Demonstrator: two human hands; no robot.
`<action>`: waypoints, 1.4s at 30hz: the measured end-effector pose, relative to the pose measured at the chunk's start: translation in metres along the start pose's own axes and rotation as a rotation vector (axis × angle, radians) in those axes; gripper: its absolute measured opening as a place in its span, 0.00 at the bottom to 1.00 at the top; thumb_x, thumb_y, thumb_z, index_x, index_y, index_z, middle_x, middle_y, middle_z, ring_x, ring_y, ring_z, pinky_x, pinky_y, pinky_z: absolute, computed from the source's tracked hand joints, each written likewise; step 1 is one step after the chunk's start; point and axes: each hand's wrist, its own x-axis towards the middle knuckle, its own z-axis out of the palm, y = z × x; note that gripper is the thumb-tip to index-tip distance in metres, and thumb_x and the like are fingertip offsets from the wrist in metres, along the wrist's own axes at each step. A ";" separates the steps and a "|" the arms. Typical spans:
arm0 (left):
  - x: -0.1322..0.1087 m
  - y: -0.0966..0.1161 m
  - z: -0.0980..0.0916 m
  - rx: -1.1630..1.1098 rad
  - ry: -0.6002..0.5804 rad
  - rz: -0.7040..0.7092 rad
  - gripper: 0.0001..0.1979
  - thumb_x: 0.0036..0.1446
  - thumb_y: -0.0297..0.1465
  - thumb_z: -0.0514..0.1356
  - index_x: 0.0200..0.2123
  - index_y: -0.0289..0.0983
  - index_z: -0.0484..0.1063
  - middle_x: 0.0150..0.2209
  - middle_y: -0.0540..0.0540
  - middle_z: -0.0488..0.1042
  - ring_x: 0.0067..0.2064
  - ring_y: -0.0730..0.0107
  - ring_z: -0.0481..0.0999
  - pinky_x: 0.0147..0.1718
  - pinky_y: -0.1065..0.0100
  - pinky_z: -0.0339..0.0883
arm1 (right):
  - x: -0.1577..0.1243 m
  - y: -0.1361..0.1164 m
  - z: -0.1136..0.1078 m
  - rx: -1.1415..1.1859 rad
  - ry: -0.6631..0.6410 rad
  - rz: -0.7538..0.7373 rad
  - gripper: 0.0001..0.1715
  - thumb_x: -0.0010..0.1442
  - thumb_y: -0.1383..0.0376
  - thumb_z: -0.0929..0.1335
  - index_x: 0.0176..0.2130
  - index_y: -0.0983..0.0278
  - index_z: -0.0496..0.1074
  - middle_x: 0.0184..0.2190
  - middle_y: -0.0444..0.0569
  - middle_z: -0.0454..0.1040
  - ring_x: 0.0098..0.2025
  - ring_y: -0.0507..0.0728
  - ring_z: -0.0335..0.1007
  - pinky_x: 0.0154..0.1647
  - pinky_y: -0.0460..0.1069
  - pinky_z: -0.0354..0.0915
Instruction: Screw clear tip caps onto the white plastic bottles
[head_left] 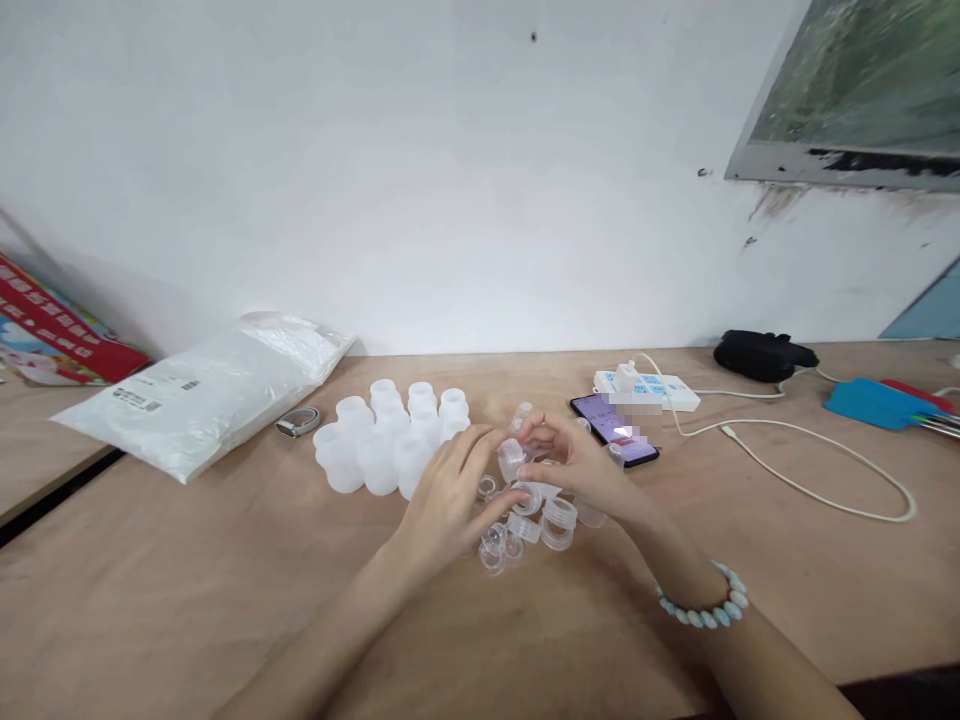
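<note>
My left hand [450, 495] and my right hand [574, 460] meet over the wooden table [187, 590]. Between their fingertips is a small translucent plastic cap [513, 458], pinched from both sides. Under and around the hands lies a loose pile of small clear caps and rings [536, 520]. Behind my left hand stands a cluster of several frosted white plastic bottles [386, 435], upright and close together. A bead bracelet [705, 605] circles my right wrist.
A white plastic bag [210, 390] lies at the left, with a small metal piece [298, 422] by it. A phone [613, 428], a power strip [646, 388] with a trailing white cable [810, 480], a black object [761, 355] and a blue item [874, 402] sit to the right.
</note>
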 end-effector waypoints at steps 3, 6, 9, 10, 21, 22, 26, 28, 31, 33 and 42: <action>-0.006 0.002 0.005 -0.219 0.077 -0.124 0.14 0.62 0.36 0.61 0.49 0.40 0.67 0.45 0.43 0.73 0.44 0.62 0.73 0.44 0.63 0.68 | 0.001 0.002 0.010 -0.001 -0.010 -0.001 0.20 0.54 0.55 0.77 0.36 0.60 0.66 0.33 0.44 0.73 0.37 0.56 0.71 0.39 0.51 0.66; -0.008 0.000 0.009 -0.455 0.159 -0.311 0.16 0.57 0.36 0.65 0.46 0.40 0.68 0.42 0.45 0.73 0.41 0.65 0.74 0.39 0.65 0.69 | 0.002 0.003 0.013 0.032 -0.028 0.012 0.18 0.58 0.53 0.74 0.38 0.60 0.68 0.32 0.44 0.74 0.33 0.55 0.71 0.34 0.50 0.67; -0.007 -0.002 0.012 -0.731 0.230 -0.464 0.18 0.52 0.35 0.68 0.42 0.40 0.64 0.43 0.46 0.73 0.40 0.67 0.74 0.36 0.68 0.69 | 0.002 0.006 0.015 0.067 -0.024 0.013 0.16 0.60 0.54 0.73 0.40 0.61 0.69 0.31 0.44 0.73 0.28 0.54 0.71 0.28 0.48 0.67; -0.006 -0.003 0.012 -0.791 0.235 -0.487 0.19 0.50 0.36 0.69 0.40 0.39 0.63 0.42 0.46 0.73 0.40 0.67 0.74 0.36 0.68 0.69 | 0.002 0.007 0.016 0.065 -0.003 0.008 0.15 0.60 0.54 0.73 0.39 0.61 0.69 0.29 0.44 0.73 0.26 0.53 0.70 0.26 0.48 0.66; -0.006 -0.012 0.021 -1.115 0.098 -0.621 0.17 0.50 0.41 0.68 0.35 0.33 0.78 0.29 0.48 0.75 0.24 0.77 0.65 0.27 0.72 0.62 | -0.002 0.020 0.027 -0.185 0.244 -0.080 0.08 0.60 0.62 0.69 0.31 0.63 0.69 0.22 0.42 0.69 0.20 0.51 0.63 0.20 0.45 0.59; -0.007 -0.012 0.022 -1.141 0.096 -0.626 0.17 0.49 0.41 0.69 0.35 0.33 0.79 0.30 0.47 0.76 0.25 0.77 0.66 0.27 0.73 0.62 | -0.002 0.021 0.028 -0.247 0.254 -0.104 0.08 0.60 0.63 0.68 0.30 0.63 0.69 0.22 0.42 0.69 0.21 0.51 0.63 0.21 0.45 0.58; -0.009 -0.009 0.025 -1.195 0.106 -0.665 0.16 0.45 0.40 0.72 0.33 0.33 0.80 0.31 0.46 0.78 0.27 0.75 0.69 0.29 0.73 0.64 | -0.004 0.022 0.031 -0.442 0.277 -0.206 0.08 0.59 0.66 0.66 0.28 0.63 0.68 0.20 0.41 0.66 0.22 0.51 0.61 0.22 0.45 0.56; -0.008 -0.009 0.024 -1.186 0.110 -0.679 0.16 0.44 0.40 0.72 0.31 0.32 0.80 0.31 0.46 0.78 0.27 0.74 0.70 0.30 0.72 0.65 | -0.004 0.022 0.032 -0.475 0.287 -0.218 0.08 0.59 0.67 0.66 0.27 0.63 0.67 0.19 0.40 0.64 0.20 0.50 0.58 0.20 0.45 0.54; -0.006 -0.011 0.021 -1.121 0.143 -0.669 0.15 0.47 0.40 0.70 0.29 0.32 0.78 0.30 0.46 0.78 0.26 0.76 0.69 0.29 0.73 0.65 | -0.004 0.021 0.032 -0.479 0.278 -0.185 0.06 0.59 0.65 0.66 0.29 0.63 0.68 0.20 0.41 0.65 0.21 0.51 0.59 0.20 0.45 0.55; -0.006 -0.011 0.021 -1.070 0.158 -0.648 0.14 0.50 0.40 0.68 0.28 0.32 0.77 0.29 0.48 0.76 0.24 0.77 0.67 0.28 0.73 0.63 | -0.004 0.020 0.032 -0.446 0.234 -0.158 0.04 0.59 0.64 0.67 0.34 0.63 0.70 0.27 0.45 0.70 0.26 0.53 0.65 0.23 0.46 0.60; -0.014 0.000 0.027 -0.758 0.072 -0.390 0.07 0.61 0.30 0.54 0.31 0.36 0.67 0.31 0.49 0.68 0.35 0.69 0.66 0.35 0.69 0.61 | -0.005 0.017 0.031 -0.370 0.078 -0.154 0.17 0.54 0.60 0.75 0.42 0.63 0.72 0.34 0.48 0.75 0.36 0.58 0.72 0.36 0.51 0.68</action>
